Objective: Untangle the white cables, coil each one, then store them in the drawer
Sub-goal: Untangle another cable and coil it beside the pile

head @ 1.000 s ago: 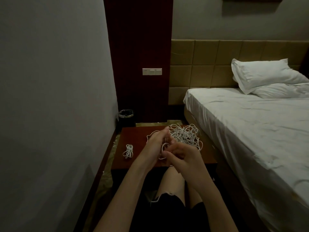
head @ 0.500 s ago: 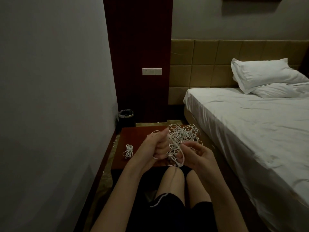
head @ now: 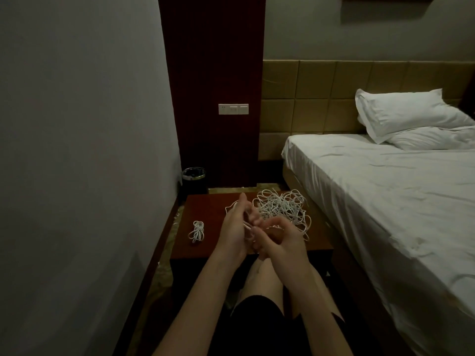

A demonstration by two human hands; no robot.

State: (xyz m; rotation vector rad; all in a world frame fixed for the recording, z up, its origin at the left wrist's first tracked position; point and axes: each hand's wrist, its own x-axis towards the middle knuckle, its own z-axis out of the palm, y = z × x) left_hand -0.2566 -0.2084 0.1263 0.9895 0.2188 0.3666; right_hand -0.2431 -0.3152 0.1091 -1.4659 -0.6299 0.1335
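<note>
Head view shows our two hands meeting just in front of the tangle of white cables point(head: 281, 210), which we take as our landmark. It lies on the red-brown nightstand point(head: 205, 250), toward the corner nearest the bed point(head: 385, 191).

Our left hand point(head: 235, 228) is raised on the near-left side of the tangle, fingers curled round a strand that loops out from the heap behind the knuckles. We judge it is held up like this so it can serve as a form to wind the cable round. Our right hand point(head: 279, 238) sits directly on the near side of the tangle, fingers curled and pinching a short white length that crosses to the left palm. How many turns already sit round the left hand is hidden by the fingers.

So the strand in hand runs from the grip straight back into the tangle, whose near edge is touching or just behind our right fingers. Most of the cable is not freed yet, and we expect the snarl to resist if pulled hard.

Well to the left of the tangle, on the same top, lies a finished coil point(head: 196, 231), probably parked there to keep it out of the loose loops. We cannot see the drawer from here.
</note>
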